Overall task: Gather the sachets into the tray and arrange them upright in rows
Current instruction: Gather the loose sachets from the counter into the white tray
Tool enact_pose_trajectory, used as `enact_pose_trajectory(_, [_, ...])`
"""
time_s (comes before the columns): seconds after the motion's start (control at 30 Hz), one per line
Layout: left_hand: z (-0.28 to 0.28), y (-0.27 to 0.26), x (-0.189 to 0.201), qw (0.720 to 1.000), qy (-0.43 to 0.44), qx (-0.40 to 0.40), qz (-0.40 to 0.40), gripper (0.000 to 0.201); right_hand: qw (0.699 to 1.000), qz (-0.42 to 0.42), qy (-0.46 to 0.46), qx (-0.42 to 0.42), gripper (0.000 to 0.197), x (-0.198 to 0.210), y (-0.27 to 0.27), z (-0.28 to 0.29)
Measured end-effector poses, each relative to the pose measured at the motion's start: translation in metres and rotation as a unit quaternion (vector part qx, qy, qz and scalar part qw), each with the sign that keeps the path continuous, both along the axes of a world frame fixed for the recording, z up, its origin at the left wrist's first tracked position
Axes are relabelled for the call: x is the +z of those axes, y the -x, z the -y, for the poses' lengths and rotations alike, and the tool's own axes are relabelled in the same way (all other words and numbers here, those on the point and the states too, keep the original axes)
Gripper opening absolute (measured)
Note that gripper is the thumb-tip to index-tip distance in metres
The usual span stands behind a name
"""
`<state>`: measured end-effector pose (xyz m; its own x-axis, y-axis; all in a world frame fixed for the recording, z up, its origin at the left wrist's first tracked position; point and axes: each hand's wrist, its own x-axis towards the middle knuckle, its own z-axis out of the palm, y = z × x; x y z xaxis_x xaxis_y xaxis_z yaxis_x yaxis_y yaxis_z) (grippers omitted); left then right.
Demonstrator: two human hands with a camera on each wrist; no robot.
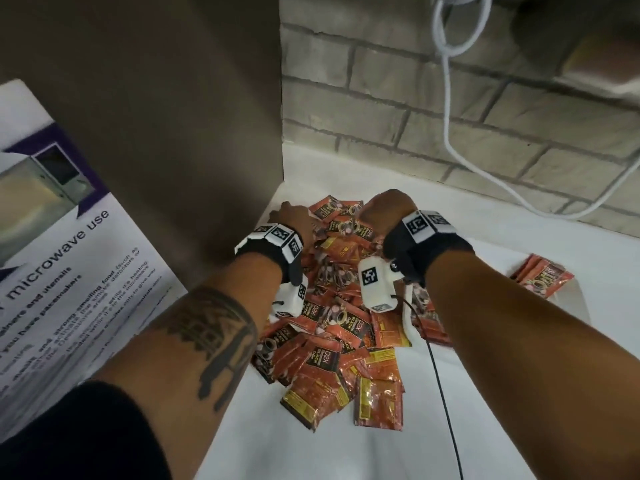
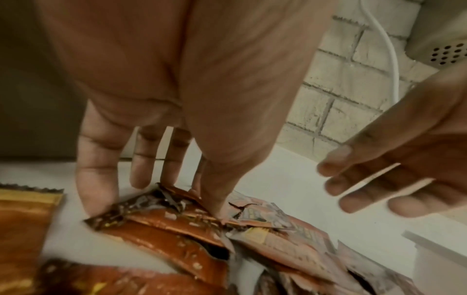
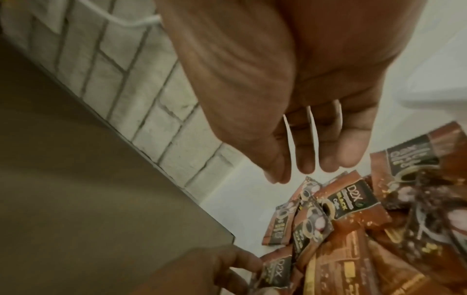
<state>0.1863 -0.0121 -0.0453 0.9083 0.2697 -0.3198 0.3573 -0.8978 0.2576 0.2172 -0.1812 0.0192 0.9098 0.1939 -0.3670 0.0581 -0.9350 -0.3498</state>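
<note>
1. Left of the pile of sachets (image 1: 341,306), a grey panel (image 1: 156,133) is standing tight against the heap; a microwave notice (image 1: 69,254) is leaning further left. The person is working in a cramped corner.
2. The left hand (image 1: 292,218) is reaching down at the pile's far left edge. From the left wrist view, its fingers (image 2: 98,179) are extending almost straight, tips pressing on the top sachets (image 2: 177,225) — released, clasping nothing.
3. The right hand (image 1: 388,209) is hovering over the pile's far side, fingers (image 3: 346,147) loosely straight, not touching any packet; holding nothing.
4. Right of the pile, well apart, the tray (image 1: 568,299) is sitting with a few sachets (image 1: 540,275) already standing in it.
5. My judgement: the step is scooping a batch together. Doing it well likely means closing both hands inward from either side, squaring the packets into one stack before lifting; slippery foil may fan out if grabbed loosely.
</note>
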Motion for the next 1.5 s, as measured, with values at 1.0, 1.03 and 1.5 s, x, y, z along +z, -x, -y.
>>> enact_pose_trajectory(1.0, [-0.017, -0.004, -0.003, 0.999, 0.011, -0.037, -0.011, 0.025, 0.999, -0.009, -0.037, -0.02, 0.012, -0.008, 0.001, 0.009])
enact_pose_trajectory(1.03, [-0.018, -0.002, -0.002, 0.999, 0.006, -0.027, -0.016, 0.025, 0.996, -0.008, -0.074, -0.044, 0.017, -0.006, 0.002, 0.011])
enact_pose_trajectory(1.5, [-0.019, 0.023, 0.011, 1.0, 0.007, -0.001, 0.03, 0.028, 0.884, -0.022, -0.39, -0.257, 0.036, 0.019, 0.028, 0.139])
